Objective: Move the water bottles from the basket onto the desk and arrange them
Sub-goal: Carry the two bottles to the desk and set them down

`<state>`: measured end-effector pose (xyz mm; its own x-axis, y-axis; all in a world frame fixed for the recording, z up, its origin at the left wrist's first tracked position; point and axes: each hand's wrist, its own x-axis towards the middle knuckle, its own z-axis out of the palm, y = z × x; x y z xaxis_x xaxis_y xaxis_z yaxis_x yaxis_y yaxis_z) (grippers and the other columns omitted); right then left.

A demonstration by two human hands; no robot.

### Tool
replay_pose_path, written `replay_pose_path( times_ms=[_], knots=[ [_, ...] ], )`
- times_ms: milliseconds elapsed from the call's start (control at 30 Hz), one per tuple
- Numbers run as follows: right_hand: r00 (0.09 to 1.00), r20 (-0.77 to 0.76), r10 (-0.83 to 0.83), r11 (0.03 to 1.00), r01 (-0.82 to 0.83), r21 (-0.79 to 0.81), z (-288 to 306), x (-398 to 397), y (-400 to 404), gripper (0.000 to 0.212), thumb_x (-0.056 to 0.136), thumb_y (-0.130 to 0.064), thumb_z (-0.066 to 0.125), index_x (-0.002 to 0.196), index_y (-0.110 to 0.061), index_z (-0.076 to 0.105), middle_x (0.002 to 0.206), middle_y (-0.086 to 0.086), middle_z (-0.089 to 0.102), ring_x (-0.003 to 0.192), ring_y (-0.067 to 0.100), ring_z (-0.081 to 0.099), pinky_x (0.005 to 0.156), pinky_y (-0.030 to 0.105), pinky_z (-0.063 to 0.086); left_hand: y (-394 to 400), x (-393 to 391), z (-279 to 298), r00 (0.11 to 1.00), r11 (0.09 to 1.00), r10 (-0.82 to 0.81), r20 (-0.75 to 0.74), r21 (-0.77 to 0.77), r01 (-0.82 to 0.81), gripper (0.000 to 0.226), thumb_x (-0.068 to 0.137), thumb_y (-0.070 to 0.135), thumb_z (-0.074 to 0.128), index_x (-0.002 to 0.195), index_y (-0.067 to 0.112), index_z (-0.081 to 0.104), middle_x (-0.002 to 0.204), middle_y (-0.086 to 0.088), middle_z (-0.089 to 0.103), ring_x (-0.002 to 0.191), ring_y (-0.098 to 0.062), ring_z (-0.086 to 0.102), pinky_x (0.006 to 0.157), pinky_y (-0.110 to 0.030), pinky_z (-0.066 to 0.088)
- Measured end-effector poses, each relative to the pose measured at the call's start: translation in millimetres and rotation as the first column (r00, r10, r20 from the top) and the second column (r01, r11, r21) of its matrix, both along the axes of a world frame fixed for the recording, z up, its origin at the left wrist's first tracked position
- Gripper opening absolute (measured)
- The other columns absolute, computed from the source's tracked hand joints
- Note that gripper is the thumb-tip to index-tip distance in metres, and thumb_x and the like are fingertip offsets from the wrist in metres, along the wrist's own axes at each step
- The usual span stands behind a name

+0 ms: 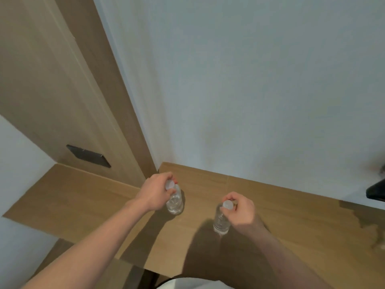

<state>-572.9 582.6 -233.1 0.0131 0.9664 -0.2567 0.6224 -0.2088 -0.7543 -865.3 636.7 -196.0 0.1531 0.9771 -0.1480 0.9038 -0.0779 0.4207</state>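
Two clear plastic water bottles with white caps stand upright on the wooden desk [281,215]. My left hand [155,189] grips the neck and cap of the left bottle [176,202], which is near the desk's back corner by the wall. My right hand [241,207] pinches the cap of the right bottle [221,222], which stands nearer to me and to the right. The two bottles are apart. The basket is not in view.
A white wall rises behind the desk. A wooden panel with a dark rectangular plate [88,156] stands at the left. A dark object [377,191] sits at the right edge on the desk. A lower wooden surface [68,195] extends left.
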Motion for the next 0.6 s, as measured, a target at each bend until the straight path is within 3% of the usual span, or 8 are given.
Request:
replay_pose_path(
  times_ms=[133,267,333,433,600],
  knots=[
    [1.0,0.012,-0.025,0.999,0.026,-0.022,-2.1,-3.1,7.4,0.015,0.088,-0.02,0.077,0.093,-0.03,0.066,0.087,-0.009,0.07,0.073,0.01,0.063,0.062,0.024,0.047,47.2,-0.8,0.8,0.991,0.993,-0.114,-0.066,-0.015,0.114,0.018,0.093,0.029,0.071,0.109,0.029,0.062,0.118,0.003,0.068,0.108,-0.023,0.063,0.084,-0.032,0.042],
    [0.992,0.096,-0.08,0.994,0.086,-0.06,-4.5,-10.4,6.1,0.015,0.088,-0.022,0.076,0.102,-0.024,0.069,0.101,-0.007,0.066,0.092,0.014,0.063,0.083,0.035,0.052,75.9,-0.6,-0.9,0.98,0.982,-0.188,-0.07,-0.041,0.186,0.02,0.092,0.027,0.073,0.109,0.026,0.062,0.121,-0.001,0.065,0.114,-0.025,0.06,0.092,-0.035,0.046],
    [0.99,0.097,-0.1,0.993,0.105,-0.051,-4.6,-14.5,0.2,0.017,0.086,-0.018,0.076,0.101,-0.024,0.07,0.102,-0.01,0.063,0.093,0.013,0.062,0.084,0.033,0.049,80.2,0.5,-0.9,0.974,0.975,-0.217,-0.065,-0.05,0.214,0.02,0.091,0.025,0.073,0.109,0.025,0.062,0.121,-0.002,0.064,0.114,-0.025,0.059,0.094,-0.036,0.047],
    [0.989,0.083,-0.121,0.989,0.127,-0.071,-4.7,-20.5,-10.0,0.017,0.082,-0.015,0.076,0.092,-0.027,0.068,0.1,-0.013,0.062,0.09,0.011,0.063,0.076,0.025,0.044,75.9,-1.1,-3.0,0.965,0.967,-0.252,-0.074,-0.049,0.248,0.02,0.09,0.024,0.072,0.107,0.024,0.063,0.112,0.002,0.063,0.11,-0.024,0.059,0.091,-0.035,0.046],
    [0.982,0.107,-0.157,0.981,0.168,-0.099,-1.0,-25.4,-28.6,0.016,0.082,-0.017,0.072,0.09,-0.03,0.069,0.106,-0.016,0.059,0.096,0.009,0.06,0.086,0.03,0.052,37.6,-11.9,-18.4,0.967,0.966,-0.252,-0.042,-0.079,0.248,0.013,0.092,0.023,0.066,0.104,0.028,0.063,0.106,0.012,0.06,0.103,-0.015,0.056,0.083,-0.028,0.041]
  ],
)
